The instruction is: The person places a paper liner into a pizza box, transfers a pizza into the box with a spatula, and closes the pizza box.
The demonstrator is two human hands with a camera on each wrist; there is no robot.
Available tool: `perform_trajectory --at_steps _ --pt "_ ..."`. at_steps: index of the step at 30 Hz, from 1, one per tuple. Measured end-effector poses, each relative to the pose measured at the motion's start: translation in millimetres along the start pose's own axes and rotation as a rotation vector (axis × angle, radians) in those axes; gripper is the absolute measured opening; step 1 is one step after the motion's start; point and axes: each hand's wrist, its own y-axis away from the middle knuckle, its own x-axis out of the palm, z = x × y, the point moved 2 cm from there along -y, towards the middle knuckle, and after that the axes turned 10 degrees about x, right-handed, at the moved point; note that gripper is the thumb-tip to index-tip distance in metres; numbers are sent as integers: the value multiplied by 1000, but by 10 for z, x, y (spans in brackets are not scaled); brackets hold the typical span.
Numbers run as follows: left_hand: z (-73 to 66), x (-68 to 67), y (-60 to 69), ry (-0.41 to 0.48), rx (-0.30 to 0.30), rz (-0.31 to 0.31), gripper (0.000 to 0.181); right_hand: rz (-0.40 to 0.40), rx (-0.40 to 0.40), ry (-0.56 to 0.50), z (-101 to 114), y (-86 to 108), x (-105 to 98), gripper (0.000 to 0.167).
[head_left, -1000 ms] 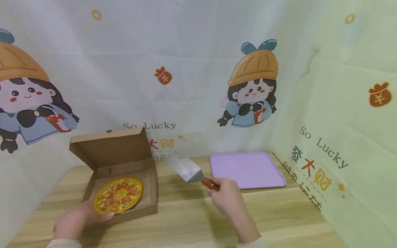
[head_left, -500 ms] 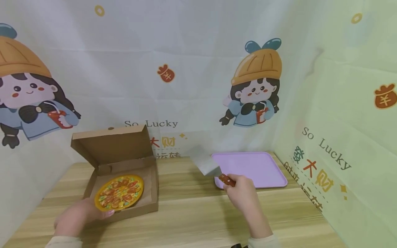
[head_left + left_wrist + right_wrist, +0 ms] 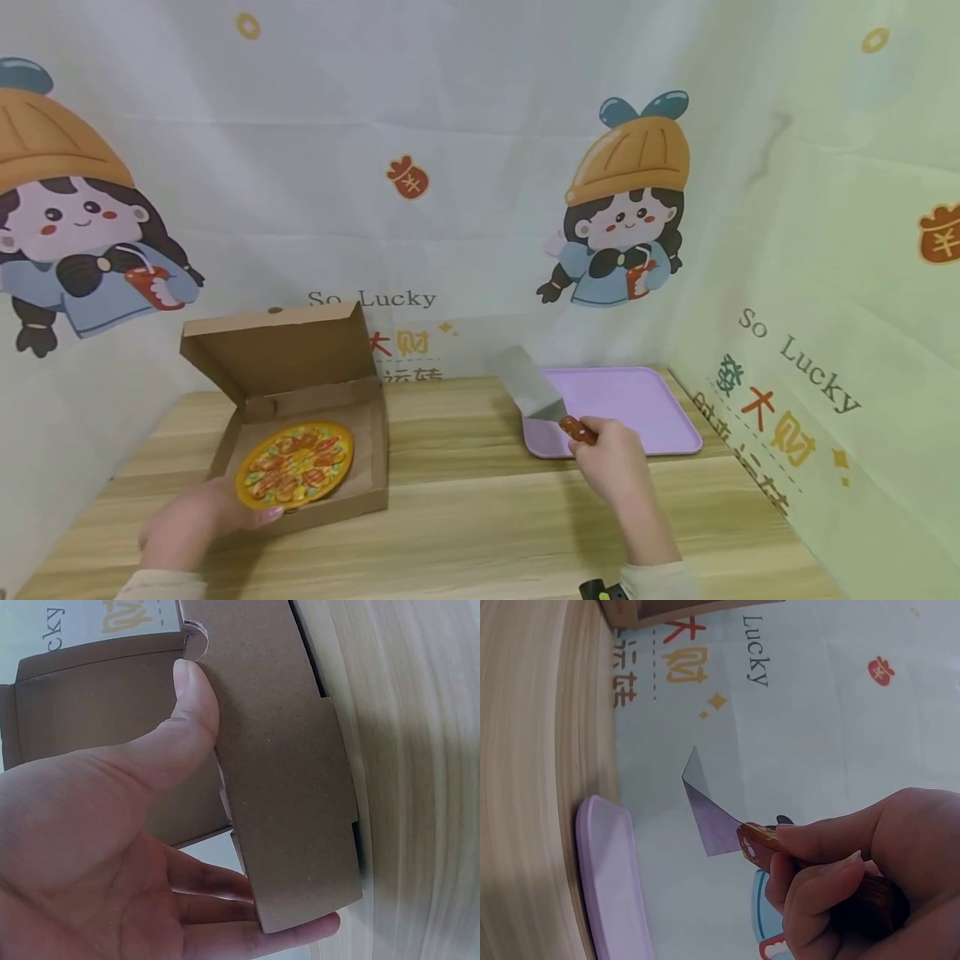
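Note:
The round toy pizza [image 3: 296, 465] lies in an open cardboard box [image 3: 372, 454], its near left edge up by the box's front wall. My left hand [image 3: 198, 517] grips the box at its front left corner; in the left wrist view the thumb of that hand [image 3: 112, 817] lies along the top edge of the front wall [image 3: 277, 765], fingers round the corner. Up in the air, my right hand [image 3: 615, 462] holds a metal spatula [image 3: 531, 385] by its brown wooden handle [image 3: 761, 844]. Its blade, with nothing on it, overlaps the tray's left edge in the head view.
A shallow lilac tray [image 3: 630, 412] lies at the back right of the wooden table [image 3: 465, 533]. Printed cloth [image 3: 480, 167] hangs behind and on both sides. The box's raised lid [image 3: 281, 350] leans back toward it. A small black object [image 3: 600, 590] shows at the bottom edge.
My right hand has carried the spatula to the right, from between box and tray to the tray's left edge. The left hand keeps its hold on the box. The head view has shifted slightly.

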Motion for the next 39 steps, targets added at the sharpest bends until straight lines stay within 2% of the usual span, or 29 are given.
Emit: perform_trajectory --at_steps 2,10,22,29,39 --pt "-24 6 8 0 8 -4 124 -1 11 10 -39 -6 -19 40" --pt "-55 23 26 -1 -31 -8 123 -16 33 9 -153 -51 -50 39" --pt "-44 6 39 -8 -5 0 126 -29 76 -11 -285 -141 -88 41" --pt "-26 5 48 -7 2 4 126 -56 65 46 -375 -206 -132 37" --pt "-3 17 21 -9 -2 -4 126 -72 79 67 -464 -249 -188 37"
